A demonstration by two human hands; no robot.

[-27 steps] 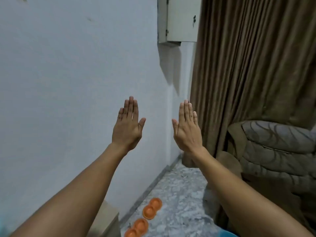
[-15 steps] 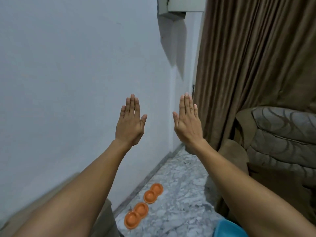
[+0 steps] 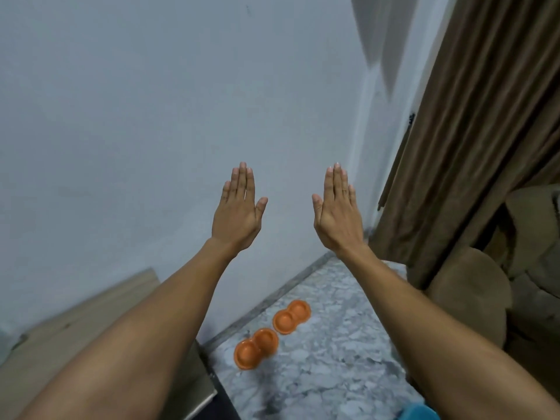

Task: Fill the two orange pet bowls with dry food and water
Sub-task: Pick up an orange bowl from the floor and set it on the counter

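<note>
Two orange double pet bowls lie on the marble floor by the wall. The nearer bowl (image 3: 256,348) and the farther bowl (image 3: 291,317) both look empty. My left hand (image 3: 238,212) and my right hand (image 3: 336,215) are raised flat in front of me, backs toward me, fingers straight and together, holding nothing. Both hands are well above the bowls and apart from them. No food or water container is in view.
A white wall (image 3: 151,131) runs along the left. A wooden cabinet top (image 3: 91,316) sits at the lower left. Brown curtains (image 3: 472,131) and a brown patterned armchair (image 3: 485,298) stand at the right. Something blue (image 3: 419,412) shows at the bottom edge.
The view has tilted down, so the bowls and floor show more fully and the wall box has left the frame. My hands stay raised and flat, now a little farther apart.
</note>
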